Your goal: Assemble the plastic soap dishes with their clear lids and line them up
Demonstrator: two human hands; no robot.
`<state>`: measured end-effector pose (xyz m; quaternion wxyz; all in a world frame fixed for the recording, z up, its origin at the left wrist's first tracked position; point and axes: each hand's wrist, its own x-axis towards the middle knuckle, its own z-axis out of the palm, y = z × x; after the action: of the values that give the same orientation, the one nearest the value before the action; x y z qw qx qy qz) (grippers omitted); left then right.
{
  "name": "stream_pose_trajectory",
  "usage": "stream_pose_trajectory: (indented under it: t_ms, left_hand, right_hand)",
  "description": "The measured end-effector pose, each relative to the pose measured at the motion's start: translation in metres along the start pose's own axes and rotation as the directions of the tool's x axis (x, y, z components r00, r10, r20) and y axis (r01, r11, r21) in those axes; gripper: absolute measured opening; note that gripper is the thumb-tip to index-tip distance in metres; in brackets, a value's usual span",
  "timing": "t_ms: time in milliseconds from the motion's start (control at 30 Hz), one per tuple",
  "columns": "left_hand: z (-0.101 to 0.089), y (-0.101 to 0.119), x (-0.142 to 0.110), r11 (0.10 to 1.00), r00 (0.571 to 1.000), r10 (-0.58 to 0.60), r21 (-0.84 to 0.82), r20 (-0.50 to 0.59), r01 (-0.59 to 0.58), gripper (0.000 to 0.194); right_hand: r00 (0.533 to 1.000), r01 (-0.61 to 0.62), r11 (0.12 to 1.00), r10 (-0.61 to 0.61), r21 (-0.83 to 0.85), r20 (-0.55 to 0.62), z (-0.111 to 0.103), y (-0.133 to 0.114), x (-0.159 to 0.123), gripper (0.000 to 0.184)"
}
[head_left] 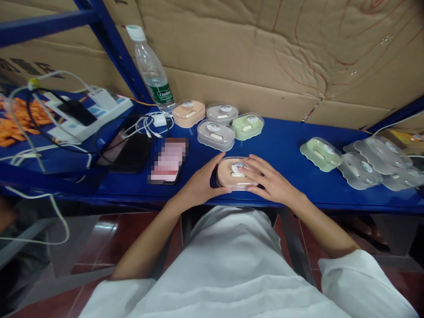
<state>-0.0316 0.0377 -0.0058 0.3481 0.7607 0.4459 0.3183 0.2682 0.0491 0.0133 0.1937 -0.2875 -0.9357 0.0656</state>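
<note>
A peach oval plastic box with a clear lid (228,174) lies on the blue table in front of me. Its lid carries a round sticker and a pale tab. My left hand (202,181) wraps round the left end, thumb at the front edge and fingers at the back. On the other end rests my right hand (270,179), with fingers across the top of the lid and thumb at the front. Behind it sit similar lidded boxes: a peach one (188,114), two grey ones (216,134) and a green one (247,126).
To the right lie a green box (320,153) and several grey boxes (360,170). On the left are a phone with a lit screen (168,159), a dark phone (130,152), cables, a power strip (114,110) and orange pieces (20,117). A water bottle (150,70) stands behind.
</note>
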Motion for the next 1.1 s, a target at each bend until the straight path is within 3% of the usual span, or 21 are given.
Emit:
stream_pose_trajectory:
  t_ms: [333,500,667,833,900,1000,1067,1100]
  left_hand:
    - [-0.001,0.005,-0.001,0.993,0.995,0.102,0.063,0.007,-0.102,0.092]
    - [-0.002,0.007,-0.003,0.995,0.997,0.082,0.049,0.01,-0.083,0.082]
    - [-0.001,0.013,-0.003,0.983,0.994,0.099,0.151,0.036,-0.103,0.064]
    - [0.005,0.012,-0.006,0.947,0.989,0.123,0.29,0.08,-0.141,0.044]
    - [0.005,0.012,-0.006,0.933,0.987,0.147,0.321,0.069,-0.162,0.045]
    - [-0.001,0.014,0.006,0.886,0.986,0.168,0.436,0.014,-0.157,0.049]
    - [-0.01,0.015,0.023,0.825,0.985,0.171,0.55,-0.026,-0.129,0.055]
    - [-0.016,0.014,0.032,0.795,0.985,0.17,0.597,-0.042,-0.112,0.06]
  right_hand:
    - [0.999,-0.026,1.0,0.026,-0.006,-0.036,-0.004,-0.002,-0.006,0.075]
    - [0.973,-0.224,0.956,0.209,-0.19,-0.095,-0.028,0.02,-0.037,0.061]
    - [0.835,-0.55,0.743,0.489,-0.382,-0.253,-0.047,0.068,-0.029,0.048]
    - [0.779,-0.627,0.7,0.566,-0.342,-0.271,-0.064,0.1,-0.01,0.049]
    - [0.728,-0.685,0.639,0.581,-0.35,-0.365,-0.073,0.104,-0.022,0.051]
    - [0.593,-0.802,0.431,0.66,-0.413,-0.462,-0.083,0.107,-0.055,0.057]
    - [0.543,-0.818,0.357,0.739,-0.451,-0.399,-0.087,0.11,-0.077,0.064]
    - [0.553,-0.801,0.375,0.762,-0.467,-0.337,-0.088,0.111,-0.084,0.066]
